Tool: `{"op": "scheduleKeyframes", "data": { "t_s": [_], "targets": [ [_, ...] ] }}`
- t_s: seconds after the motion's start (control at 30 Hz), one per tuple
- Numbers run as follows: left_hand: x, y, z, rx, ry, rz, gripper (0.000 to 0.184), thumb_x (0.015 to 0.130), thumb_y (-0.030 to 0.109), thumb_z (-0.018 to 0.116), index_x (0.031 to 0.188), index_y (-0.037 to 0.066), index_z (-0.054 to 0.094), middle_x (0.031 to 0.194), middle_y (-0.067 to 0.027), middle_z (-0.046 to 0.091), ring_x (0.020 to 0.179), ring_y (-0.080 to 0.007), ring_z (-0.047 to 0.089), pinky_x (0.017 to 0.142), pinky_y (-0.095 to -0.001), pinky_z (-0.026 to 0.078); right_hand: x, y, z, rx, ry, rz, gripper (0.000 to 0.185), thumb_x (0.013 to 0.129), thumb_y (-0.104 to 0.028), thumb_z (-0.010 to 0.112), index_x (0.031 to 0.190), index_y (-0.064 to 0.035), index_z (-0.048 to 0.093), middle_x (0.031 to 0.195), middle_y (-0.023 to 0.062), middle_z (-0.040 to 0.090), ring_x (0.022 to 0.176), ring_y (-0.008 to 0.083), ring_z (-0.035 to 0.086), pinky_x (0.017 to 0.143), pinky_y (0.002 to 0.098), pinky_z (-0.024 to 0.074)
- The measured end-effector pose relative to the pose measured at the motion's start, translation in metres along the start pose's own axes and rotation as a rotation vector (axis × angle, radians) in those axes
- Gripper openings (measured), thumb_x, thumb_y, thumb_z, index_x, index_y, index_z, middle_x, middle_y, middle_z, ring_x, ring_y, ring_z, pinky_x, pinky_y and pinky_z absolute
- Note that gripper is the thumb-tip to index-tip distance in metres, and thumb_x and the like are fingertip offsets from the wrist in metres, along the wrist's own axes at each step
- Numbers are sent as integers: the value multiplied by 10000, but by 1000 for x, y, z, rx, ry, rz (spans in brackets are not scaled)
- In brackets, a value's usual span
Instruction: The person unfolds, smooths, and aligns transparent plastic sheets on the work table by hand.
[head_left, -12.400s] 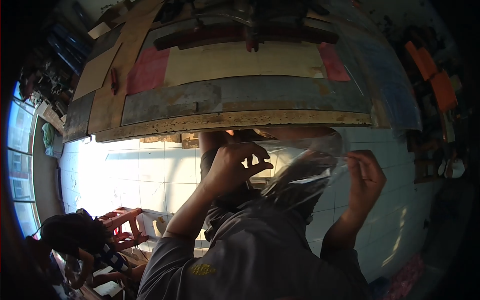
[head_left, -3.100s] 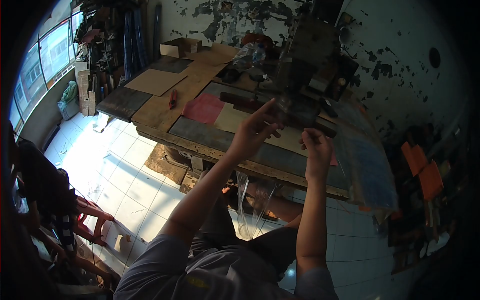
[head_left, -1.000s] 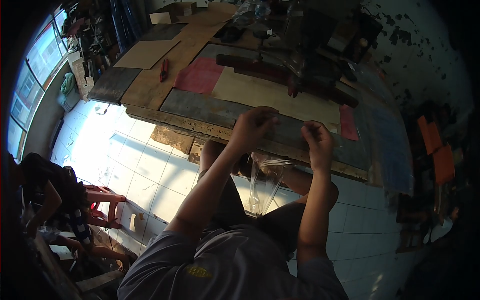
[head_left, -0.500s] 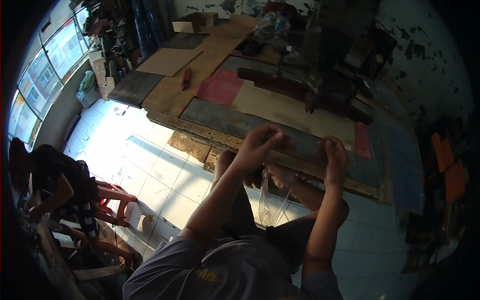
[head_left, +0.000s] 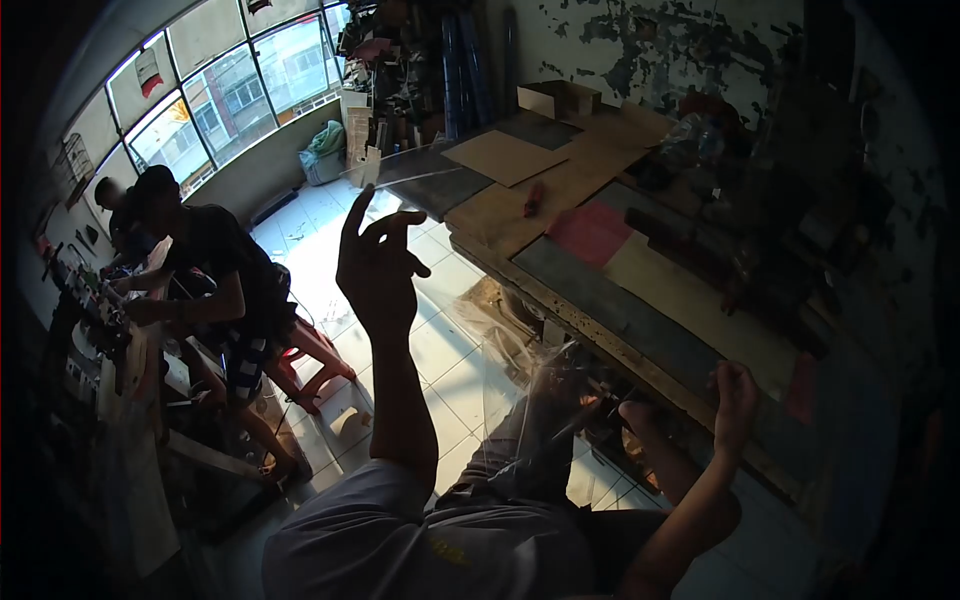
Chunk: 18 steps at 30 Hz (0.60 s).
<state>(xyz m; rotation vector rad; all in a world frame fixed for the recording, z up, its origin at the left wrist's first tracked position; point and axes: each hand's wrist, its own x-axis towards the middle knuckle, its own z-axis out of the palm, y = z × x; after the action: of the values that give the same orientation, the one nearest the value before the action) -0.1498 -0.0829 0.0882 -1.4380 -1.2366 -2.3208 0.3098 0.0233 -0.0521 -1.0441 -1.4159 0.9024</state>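
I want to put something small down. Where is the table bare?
Bare: the grey strip between the yellow sheet and the table's front edge, though the right hand hides part of it; also the brown board between the red tool and that edge. Crowded: the back, around the bottle and plastic bag.

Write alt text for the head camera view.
A person's left hand is raised, fingers spread; the right hand is lower, near a worktable, with clear plastic film showing between them. Another person is at left, near windows.

clear plastic film (head_left: 520,400), thin, see-through, creased, glinting in places, hanging loose near the table's edge (head_left: 610,350)
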Motion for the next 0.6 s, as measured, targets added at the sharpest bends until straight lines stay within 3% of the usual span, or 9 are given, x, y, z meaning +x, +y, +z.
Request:
{"op": "scheduleKeyframes", "data": {
  "t_s": [0.07,0.23,0.33,0.6],
  "targets": [
    [-5,-4,-14,116,98,-44,470,1017,-11,634,1469,-22,506,1029,-157,778,664,-92,697,490,-216,505,-1,0,1,-6,-4,-5,240,1071,-240,643,1118,-7,674,926,34,676,854,99,620,824,268,481],
    [-19,-2,-12,253,226,96,255,1020,9,646,1259,-81,635,1048,-183,782,725,-144,745,501,-232,542,-1,-3,2,-10,-17,22,256,1066,-263,653,1091,-10,678,915,19,663,845,93,606,823,267,471],
    [-25,6,5,244,294,89,252,1027,25,645,1256,-77,634,1026,-188,787,667,-154,736,504,-242,548,-1,0,2,0,-1,7,219,1065,-226,651,1071,-9,682,893,27,680,830,90,628,791,256,489],
    [-31,-2,9,345,295,406,292,1014,5,648,1295,-70,614,1069,-191,789,613,-162,735,549,-221,557,-2,0,3,-51,30,-3,211,1050,-217,676,1061,-7,690,877,32,699,802,94,647,762,265,509]
  ]
}}
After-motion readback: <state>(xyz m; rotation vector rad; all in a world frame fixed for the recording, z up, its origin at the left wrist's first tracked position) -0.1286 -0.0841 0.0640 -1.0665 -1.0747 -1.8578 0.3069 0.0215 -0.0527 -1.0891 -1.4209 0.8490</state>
